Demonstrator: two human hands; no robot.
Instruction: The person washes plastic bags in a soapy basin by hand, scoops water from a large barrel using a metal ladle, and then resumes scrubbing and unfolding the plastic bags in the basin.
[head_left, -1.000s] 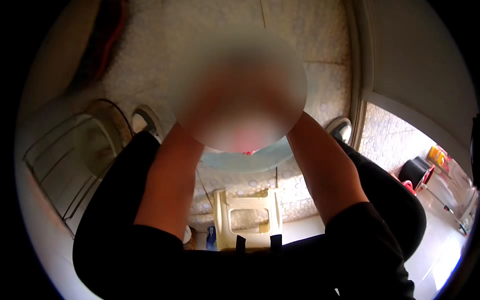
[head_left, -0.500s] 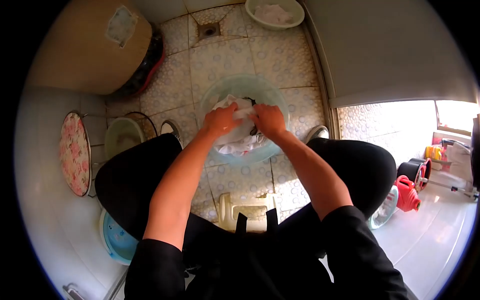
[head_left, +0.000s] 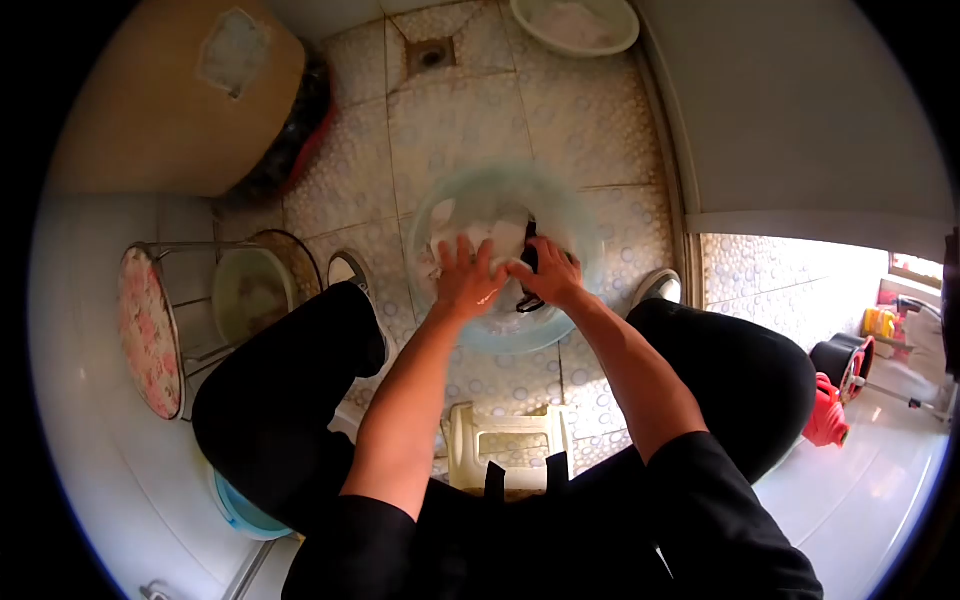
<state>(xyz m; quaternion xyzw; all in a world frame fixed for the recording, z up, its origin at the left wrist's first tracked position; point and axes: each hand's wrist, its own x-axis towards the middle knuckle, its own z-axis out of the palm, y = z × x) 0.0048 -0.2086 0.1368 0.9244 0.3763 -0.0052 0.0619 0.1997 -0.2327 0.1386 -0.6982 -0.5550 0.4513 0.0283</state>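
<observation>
A translucent pale-blue basin [head_left: 505, 342] stands on the tiled floor between my feet, with wet white cloth [head_left: 508, 228] inside. A black strip [head_left: 530, 300] shows against the white beside my right hand. My left hand [head_left: 466, 280] lies on the cloth, palm down with its fingers spread. Close to it, my right hand [head_left: 550, 274] rests on the cloth too, fingers apart and its thumb pointing toward the left hand. Cloth under both palms is hidden.
Another pale basin [head_left: 625, 45] holding light cloth stands at the back. A cream plastic stool [head_left: 462, 450] is below me. At left are a flowered round stool [head_left: 150, 330], a greenish bucket [head_left: 228, 300] and a cardboard box [head_left: 170, 110]. A red watering can [head_left: 826, 415] lies right.
Both hands have lowered from a raised piece of white cloth, and their fingers have spread onto the cloth. The camera view has shifted slightly, and the black strip shows more.
</observation>
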